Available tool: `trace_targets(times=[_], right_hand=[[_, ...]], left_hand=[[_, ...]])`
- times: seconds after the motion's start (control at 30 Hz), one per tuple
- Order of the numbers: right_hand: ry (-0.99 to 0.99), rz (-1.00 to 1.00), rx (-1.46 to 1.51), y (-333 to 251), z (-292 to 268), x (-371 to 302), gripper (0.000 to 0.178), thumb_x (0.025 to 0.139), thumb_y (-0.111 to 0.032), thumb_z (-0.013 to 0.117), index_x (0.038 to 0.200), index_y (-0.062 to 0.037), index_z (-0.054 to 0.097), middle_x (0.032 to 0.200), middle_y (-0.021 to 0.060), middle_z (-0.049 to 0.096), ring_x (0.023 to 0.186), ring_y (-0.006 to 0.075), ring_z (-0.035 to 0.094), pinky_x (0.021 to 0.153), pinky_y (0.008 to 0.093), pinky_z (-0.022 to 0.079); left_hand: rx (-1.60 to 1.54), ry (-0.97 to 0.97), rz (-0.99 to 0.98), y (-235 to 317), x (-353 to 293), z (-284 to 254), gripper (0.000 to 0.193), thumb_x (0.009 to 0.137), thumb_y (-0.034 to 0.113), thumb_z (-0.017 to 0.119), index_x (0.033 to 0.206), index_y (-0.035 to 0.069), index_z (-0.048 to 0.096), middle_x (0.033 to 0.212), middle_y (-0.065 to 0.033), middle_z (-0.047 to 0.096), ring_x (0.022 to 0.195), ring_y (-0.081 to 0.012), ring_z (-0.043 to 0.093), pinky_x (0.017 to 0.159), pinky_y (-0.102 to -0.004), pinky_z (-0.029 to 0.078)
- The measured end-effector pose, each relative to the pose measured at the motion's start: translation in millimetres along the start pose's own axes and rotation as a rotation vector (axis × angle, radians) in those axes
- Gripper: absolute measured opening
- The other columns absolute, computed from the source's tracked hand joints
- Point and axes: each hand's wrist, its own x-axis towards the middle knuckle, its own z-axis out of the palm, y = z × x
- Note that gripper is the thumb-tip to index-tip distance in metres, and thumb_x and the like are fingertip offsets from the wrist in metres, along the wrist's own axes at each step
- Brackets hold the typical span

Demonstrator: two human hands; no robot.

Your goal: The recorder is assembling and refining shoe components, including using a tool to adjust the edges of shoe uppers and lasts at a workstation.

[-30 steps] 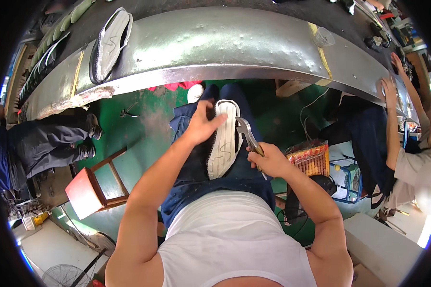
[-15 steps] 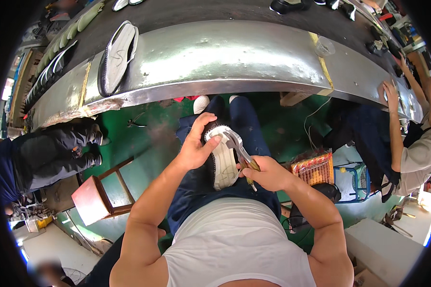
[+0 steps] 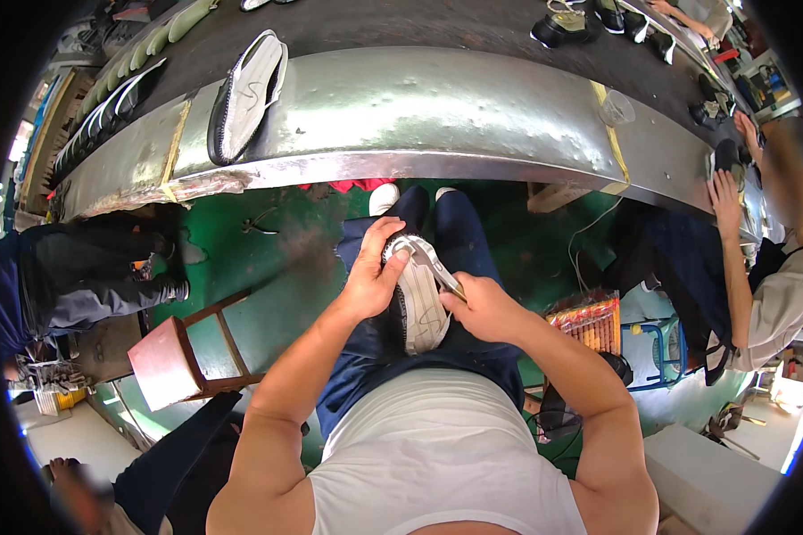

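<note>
The shoe [image 3: 424, 308] is clasped at its far end by the left hand [image 3: 371, 278], the fingers curled round the dark side and the thumb pressed on the pale face. By the closed fingers of the right hand [image 3: 489, 309], the handles of the pincers [image 3: 436, 267] are gripped; whether anything is bitten by the jaws cannot be told.

The metal head is set close to the left thumb, so skin could be pinched or struck if the tool slips off the rim. The edge could be torn or the pale face gouged if too much force is put through the handles. Below the fingers, the shoe is backed only by the lap of the dark blue trousers [image 3: 348, 354]; on so soft a support, it could be twisted out of the left hand's grip.

Beyond the left fingers, a second shoe [image 3: 250, 102] is placed at the table's [image 3: 437, 98] near edge, where it could be knocked down by a careless elbow.
</note>
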Motion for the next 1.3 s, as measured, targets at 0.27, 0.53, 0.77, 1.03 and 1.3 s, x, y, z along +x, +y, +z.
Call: trace_targets(times=[0.27,0.53,0.77,1.03,1.3], right_hand=[[0.196,-0.161,-0.284,17,13,14,0.022,0.094,-0.019,0.059,0.094,0.0024,0.054,0.087,0.0253,0.065,0.078,0.0444,0.064,0.07,0.0507,0.052],[0.036,-0.044,-0.406,-11,-19,2,0.02,0.093,-0.017,0.059,0.096,0.002,0.056,0.083,0.0215,0.068,0.077,0.0388,0.067,0.07,0.0473,0.052],[0.064,-0.009,0.154,-44,-21,6,0.028,0.099,-0.024,0.053,0.099,0.0039,0.056,0.081,0.0239,0.066,0.079,0.0459,0.063,0.074,0.046,0.05],[0.072,0.081,0.105,14,-14,-8,0.039,0.101,-0.034,0.052,0.094,0.0036,0.055,0.069,0.0171,0.062,0.067,0.0317,0.065,0.065,0.0416,0.051],[0.243,0.377,0.759,103,20,-50,0.032,0.103,-0.03,0.048,0.104,0.0011,0.055,0.083,0.0079,0.061,0.064,0.0144,0.062,0.055,0.0299,0.054]], left_hand=[[-0.139,0.095,0.0,-12,-5,-5,0.038,0.093,0.009,0.061,0.13,0.005,0.053,0.137,-0.0167,0.048,0.129,-0.029,0.045,0.109,-0.0372,0.034],[-0.264,0.171,-0.125,-21,-1,1,0.035,0.089,0.002,0.065,0.124,0.007,0.059,0.131,-0.0135,0.055,0.123,-0.0246,0.052,0.106,-0.0337,0.039],[-0.25,0.167,-0.124,-23,-1,-2,0.037,0.088,0.001,0.066,0.124,0.006,0.059,0.134,-0.0132,0.054,0.124,-0.0242,0.052,0.106,-0.0331,0.04],[-0.034,-0.039,-0.317,0,-51,27,0.105,0.079,0.011,0.076,0.154,-0.003,0.004,0.157,-0.0329,0.012,0.15,-0.0397,0.012,0.12,-0.0419,0.017],[0.555,-0.357,-0.289,34,-71,63,0.099,0.078,0.01,0.076,0.154,0.001,0.014,0.152,-0.0427,-0.005,0.144,-0.0576,0.004,0.118,-0.0508,0.02]])
